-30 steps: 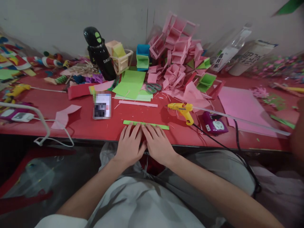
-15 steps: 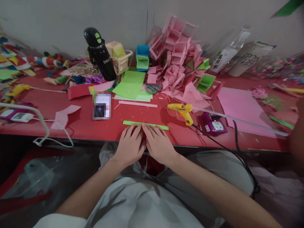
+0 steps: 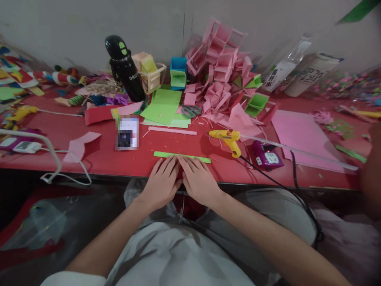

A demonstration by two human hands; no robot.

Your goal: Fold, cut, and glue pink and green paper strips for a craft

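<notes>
Strip, bright green, lies on the red surface. Left hand and right hand touch it, both flat, gripping nothing. Pushing harder with one could make it slip crooked.

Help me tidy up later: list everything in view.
table: one, red, against the wall
green strip: one, bright green, front centre
pink strip: one, pink, beyond it
glue guns: two, yellow, left and right
socket boxes: two, purple, near the glue guns
scissors: one, grey-green, beyond pink strip
pixelated rectangle: one, mixed, left of pink strip
flask: one, black, back left
green sheets: several, green, beside scissors
pink boxes: uncounted heap, pink, back centre
pink sheet: at least one, pink, right
bottle: one, clear, back right
container: one, whitish, beside bottle
craft bits: uncounted, mixed colours, both ends
hands, left hand and right hand: two, bare, at the green strip
</notes>
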